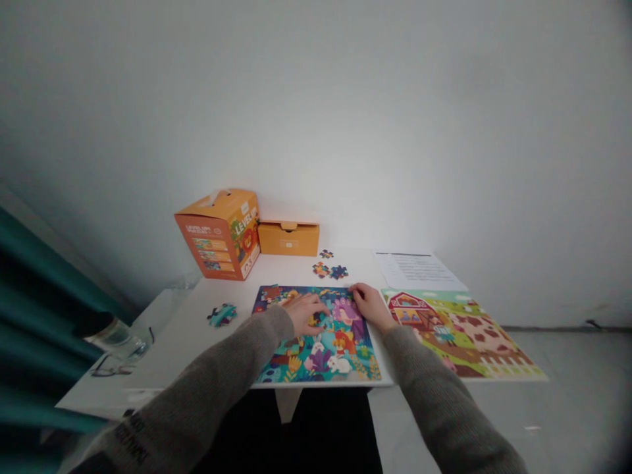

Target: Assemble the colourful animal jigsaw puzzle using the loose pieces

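A colourful jigsaw puzzle (316,365) with animals and plants lies flat in front of me, close to the table's near edge. My left hand (305,312) rests on its middle, palm down with the fingers stretched out, and hides part of the picture. At the upper right corner, my right hand (368,303) has its fingers bent and pressed together around the puzzle's edge. Small loose pieces (338,272) lie beyond the puzzle. More pieces, mostly teal, form a little pile (222,315) to its left.
An orange puzzle box (217,237) stands at the back left, beside a low yellow-orange box (289,238). To the right lie a farm picture (459,336) and a printed sheet (419,271). A dark-lidded glass jar (118,336) and eyeglasses (111,370) are at far left.
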### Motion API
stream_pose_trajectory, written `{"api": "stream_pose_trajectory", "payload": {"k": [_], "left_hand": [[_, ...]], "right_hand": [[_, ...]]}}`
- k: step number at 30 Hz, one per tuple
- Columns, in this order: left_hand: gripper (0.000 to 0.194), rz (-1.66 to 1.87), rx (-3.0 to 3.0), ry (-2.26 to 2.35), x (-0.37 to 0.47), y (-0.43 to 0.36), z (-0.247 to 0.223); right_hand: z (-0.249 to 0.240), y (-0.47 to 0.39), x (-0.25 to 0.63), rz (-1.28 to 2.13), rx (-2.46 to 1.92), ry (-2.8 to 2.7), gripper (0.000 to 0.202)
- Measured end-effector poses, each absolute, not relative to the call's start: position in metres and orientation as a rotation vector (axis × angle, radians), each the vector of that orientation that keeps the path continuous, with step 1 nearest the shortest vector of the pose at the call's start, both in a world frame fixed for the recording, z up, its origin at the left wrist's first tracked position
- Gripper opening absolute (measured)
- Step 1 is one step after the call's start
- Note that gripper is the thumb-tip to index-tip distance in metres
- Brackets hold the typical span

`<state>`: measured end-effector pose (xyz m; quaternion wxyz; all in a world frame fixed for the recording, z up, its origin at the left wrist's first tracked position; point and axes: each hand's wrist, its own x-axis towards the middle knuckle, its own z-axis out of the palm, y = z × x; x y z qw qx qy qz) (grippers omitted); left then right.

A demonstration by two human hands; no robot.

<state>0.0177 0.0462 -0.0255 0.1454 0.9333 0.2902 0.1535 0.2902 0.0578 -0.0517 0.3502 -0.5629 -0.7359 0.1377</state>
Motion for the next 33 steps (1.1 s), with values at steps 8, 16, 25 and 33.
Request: {"api": "stream_pose_trajectory", "payload": {"k": [8,16,25,33], "left_hand": [[0.018,0.457,2.637,0.712,0.017,0.050,-0.028],[0.022,0.430,2.687,0.708,0.015,0.049,-0.031],[0.027,0.454,2.739,0.773,0.019,0.042,-0.032],[0.025,0.422,2.784,0.798,0.023,0.037,-0.028]], "right_hand": [[-0.052,0.058,0.291,0.360,-1.461,-1.903,0.024],[-0.049,0.057,0.289,0.368,-1.459,-1.908,0.024],[-0.023,-0.003,0.276,0.195,-1.386,-2.142,0.019],[-0.025,-0.053,0.253,0.076,-1.307,-2.344,0.029]]}}
